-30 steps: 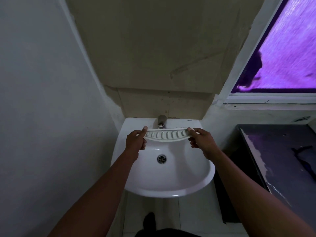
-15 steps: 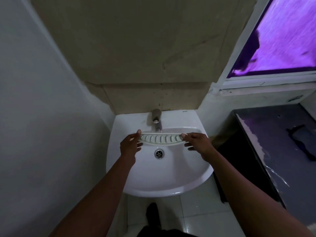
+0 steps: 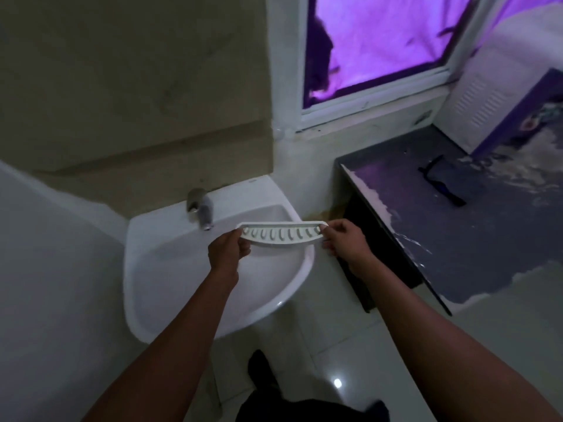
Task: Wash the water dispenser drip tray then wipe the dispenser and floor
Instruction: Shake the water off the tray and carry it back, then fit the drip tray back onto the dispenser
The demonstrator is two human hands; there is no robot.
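Two hands on one thing: the left hand [image 3: 227,254] and the right hand [image 3: 345,242] each pinch an end of the drip tray [image 3: 281,234], fingers closed on it.
Tray position: held level in the air over the right-hand side of the sink [image 3: 146,269], its slotted grille facing up, its right end reaching past the basin rim toward the dark counter [image 3: 457,239].
Tap: the faucet [image 3: 201,213] stands to the left of the tray and just behind it — no stream of water can be made out from it.
Step in hand: the washing stage, by my reading; the tray sits off to the side of the spout, not under it, so it may be on its way out of the basin.
Dispenser: a white and purple body at the far right edge looks like the water dispenser [image 3: 499,95], well apart from the sink.
Next move calls for: a firm two-ended grip and a level carry — any water left in the tray would spill onto the pale tiled floor [image 3: 335,345].
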